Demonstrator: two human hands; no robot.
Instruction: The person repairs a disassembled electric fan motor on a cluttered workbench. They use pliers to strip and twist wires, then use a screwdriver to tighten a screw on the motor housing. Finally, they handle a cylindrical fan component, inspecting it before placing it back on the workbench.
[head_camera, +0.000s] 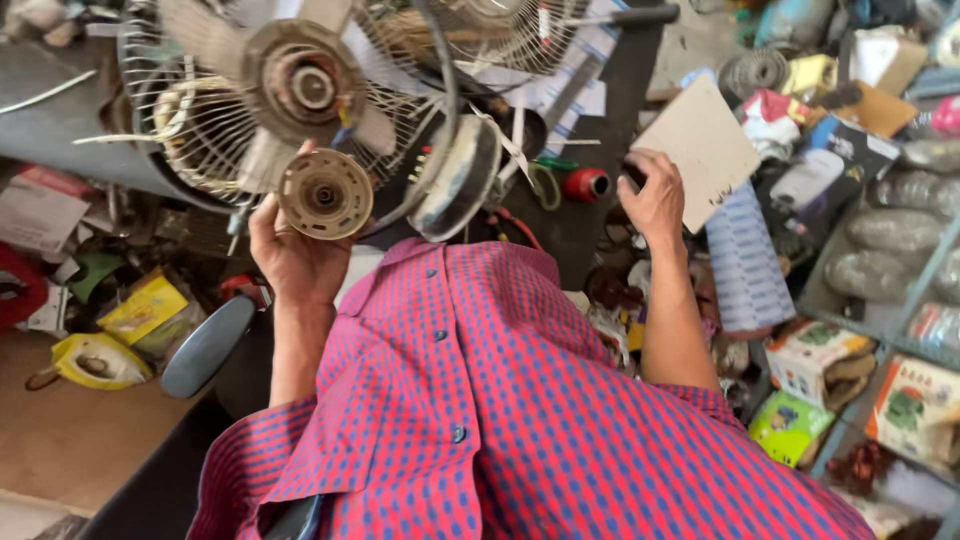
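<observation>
My left hand holds up a round beige fan part with a dark hub, its fingers closed around the edge. Just above it sits a fan motor hub with pale blades inside a wire fan guard. A round grey motor housing lies to the right of the part. My right hand reaches over the dark workbench; its fingers curl on a small dark thing at the lower corner of a tilted beige board. What that thing is cannot be made out. My red and blue checked shirt fills the lower middle.
A red cylinder and green-handled tool lie on the bench. A second wire guard sits at the top. Shelves with boxes and wrapped goods crowd the right. Yellow packets and a grey stool seat are on the left.
</observation>
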